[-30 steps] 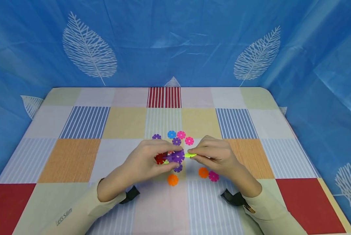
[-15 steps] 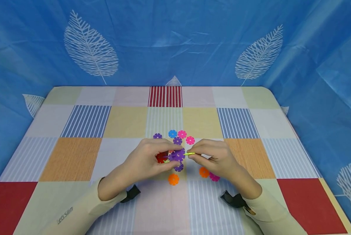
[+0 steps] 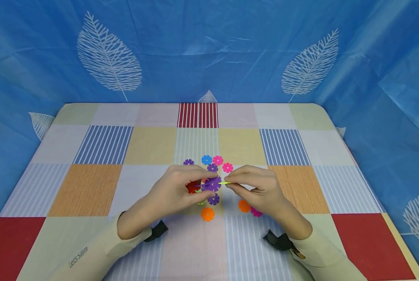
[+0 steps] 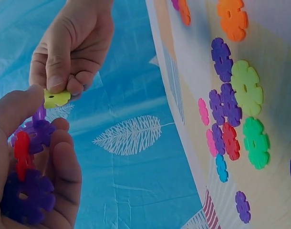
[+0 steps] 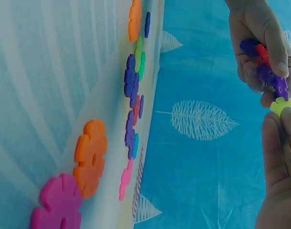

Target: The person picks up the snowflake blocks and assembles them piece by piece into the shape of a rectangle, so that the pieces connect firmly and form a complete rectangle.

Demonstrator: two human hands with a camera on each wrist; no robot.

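Note:
My left hand grips a short chain of interlocked flower-shaped plastic discs above the table. In the left wrist view a dark purple disc, a red disc and another purple disc show in that chain. Facing it, my right hand pinches a yellow-green disc between thumb and fingers. That disc meets the edge of the chain's end purple disc; whether their slots are engaged I cannot tell. Fingers partly cover both the chain and the yellow-green disc.
Loose discs lie on the checked tablecloth beneath and around the hands. Among them are a blue disc, an orange disc, a pink disc and a green disc. A blue leaf-print curtain hangs behind the table.
The yellow-green disc has turned from a tilted, flatter lie to edge-on and come up against the chain's purple disc. Both hands have stayed nearly in place, keeping their holds.

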